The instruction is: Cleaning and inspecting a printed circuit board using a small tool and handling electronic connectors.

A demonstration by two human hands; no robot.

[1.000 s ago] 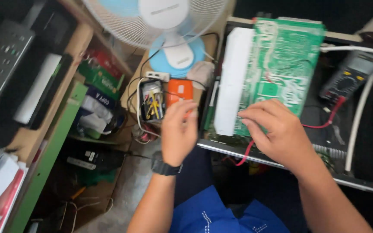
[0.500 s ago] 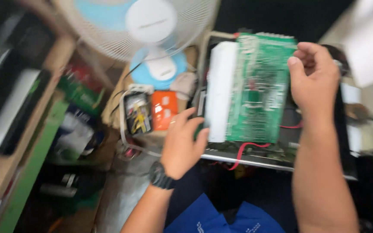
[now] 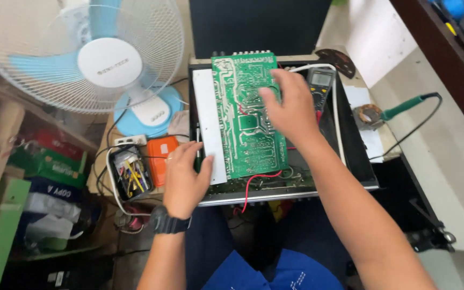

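Now: circuit board [image 3: 248, 129] under right hand [image 3: 291, 110] | left hand [image 3: 183, 180] seemingly touching edge

Your left hand [image 3: 182, 180] lies palm down, fingers loosely together and pointing away, a dark watch on its wrist. Your right hand [image 3: 291, 107] reaches farther forward, fingers spread and slightly curled, palm apparently pressing down; forearm bare.

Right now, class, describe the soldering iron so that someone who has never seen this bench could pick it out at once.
Start at the open black metal chassis holding the green circuit board. Look to its right, past the multimeter, onto the pale surface. There the soldering iron lies with its tip in a round coiled stand; its green handle and trailing black cord set it apart.
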